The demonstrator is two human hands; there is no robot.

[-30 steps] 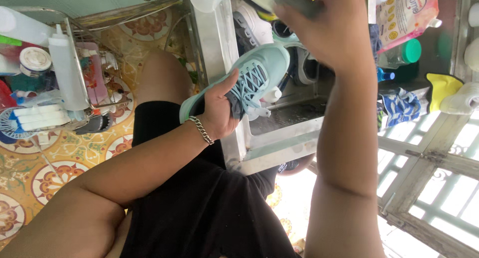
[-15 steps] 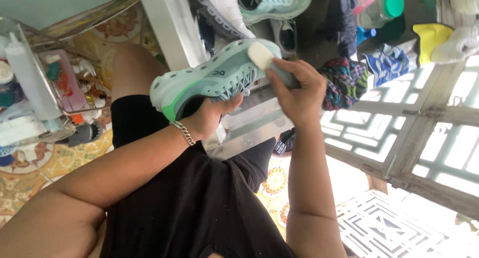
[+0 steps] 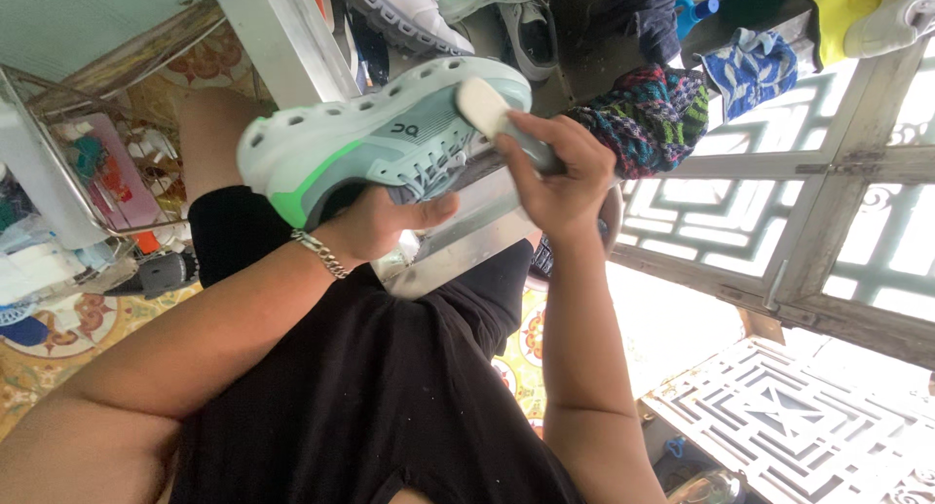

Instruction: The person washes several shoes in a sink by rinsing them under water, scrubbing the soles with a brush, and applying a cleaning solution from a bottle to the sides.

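My left hand [image 3: 385, 222], with a silver bracelet on its wrist, holds a pale mint sneaker [image 3: 375, 134] from inside, sole side turned up and to the left; a bright green patch shows at its heel. My right hand [image 3: 555, 168] grips a small brush [image 3: 492, 114] with a white head. The brush head rests against the sneaker's side near the toe. My black shirt and shorts fill the lower middle of the view.
More sneakers [image 3: 409, 7] lie in a metal basin [image 3: 467, 241] behind the shoe. Coloured cloths [image 3: 648, 110] and a yellow rag [image 3: 838, 12] sit at top right. A wire rack [image 3: 88, 183] with bottles stands left, on a patterned tile floor [image 3: 58, 329]. White lattice panels [image 3: 779, 416] lie lower right.
My right hand came down from above with the brush and brought it against the sneaker's side. The left hand turned the shoe so its sole side shows more.
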